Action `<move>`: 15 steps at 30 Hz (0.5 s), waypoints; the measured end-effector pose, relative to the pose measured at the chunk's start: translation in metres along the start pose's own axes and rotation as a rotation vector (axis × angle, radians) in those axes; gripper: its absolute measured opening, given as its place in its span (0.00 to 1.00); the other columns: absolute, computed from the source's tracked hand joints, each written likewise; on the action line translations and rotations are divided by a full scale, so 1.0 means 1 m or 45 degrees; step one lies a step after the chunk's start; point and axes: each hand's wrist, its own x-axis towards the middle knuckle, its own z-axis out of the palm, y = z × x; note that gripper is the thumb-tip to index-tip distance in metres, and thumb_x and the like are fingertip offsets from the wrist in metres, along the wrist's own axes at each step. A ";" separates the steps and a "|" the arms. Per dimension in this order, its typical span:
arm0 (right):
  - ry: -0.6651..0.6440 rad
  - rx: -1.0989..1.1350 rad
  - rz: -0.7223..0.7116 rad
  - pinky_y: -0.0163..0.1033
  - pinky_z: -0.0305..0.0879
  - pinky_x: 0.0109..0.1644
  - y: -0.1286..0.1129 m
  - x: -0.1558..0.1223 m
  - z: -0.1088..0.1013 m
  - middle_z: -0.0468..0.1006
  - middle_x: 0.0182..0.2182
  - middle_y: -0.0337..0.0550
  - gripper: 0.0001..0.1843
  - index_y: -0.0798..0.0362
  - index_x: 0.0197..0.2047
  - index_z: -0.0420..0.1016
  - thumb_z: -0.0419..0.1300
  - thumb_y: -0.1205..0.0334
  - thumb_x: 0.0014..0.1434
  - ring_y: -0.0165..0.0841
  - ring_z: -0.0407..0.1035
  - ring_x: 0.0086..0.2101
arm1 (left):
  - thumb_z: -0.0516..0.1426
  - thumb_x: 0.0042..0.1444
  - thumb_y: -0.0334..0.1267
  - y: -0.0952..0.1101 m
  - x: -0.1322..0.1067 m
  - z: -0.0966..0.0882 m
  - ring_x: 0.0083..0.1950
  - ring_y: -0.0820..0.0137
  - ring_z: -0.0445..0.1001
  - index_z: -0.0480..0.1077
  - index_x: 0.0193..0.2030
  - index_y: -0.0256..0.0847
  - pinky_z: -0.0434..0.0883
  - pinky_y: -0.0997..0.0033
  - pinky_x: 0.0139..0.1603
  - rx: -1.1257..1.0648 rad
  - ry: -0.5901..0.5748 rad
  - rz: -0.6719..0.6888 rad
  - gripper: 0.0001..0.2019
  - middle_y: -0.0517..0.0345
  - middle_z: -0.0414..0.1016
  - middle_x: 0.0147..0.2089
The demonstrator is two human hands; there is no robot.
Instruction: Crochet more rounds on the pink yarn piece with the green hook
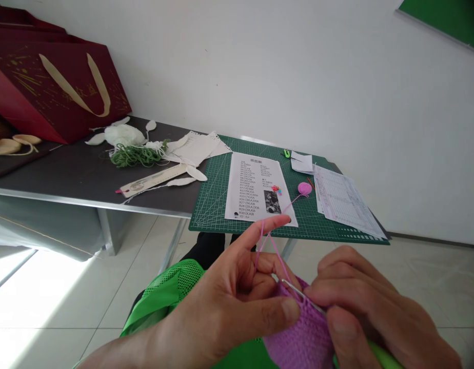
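Before you, a dark bench [83, 177] stands along a white wall [260, 72]; sunlight [40, 312] brightens the pale tiled floor [119, 292] at left.

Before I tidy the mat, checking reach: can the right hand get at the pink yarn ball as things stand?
Probably yes: nothing covers the pink yarn ball, though the right hand is busy holding the crochet hook.

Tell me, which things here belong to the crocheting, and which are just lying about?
Belongs:
purple crochet piece, pinched by the left hand
crochet hook, in the right hand
pink yarn ball, its strand leading toward the left hand
pattern sheet, probably

Apparently just lying about:
dark red gift bag
white yarn ball
green yarn
printed forms
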 end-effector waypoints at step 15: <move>0.442 -0.277 0.075 0.36 0.59 0.26 -0.001 -0.003 0.035 0.65 0.23 0.35 0.14 0.53 0.29 0.63 0.57 0.79 0.62 0.26 0.61 0.26 | 0.71 0.54 0.30 -0.016 0.010 0.016 0.24 0.81 0.50 0.47 0.77 0.52 0.53 0.79 0.26 0.008 0.448 0.230 0.51 0.72 0.64 0.27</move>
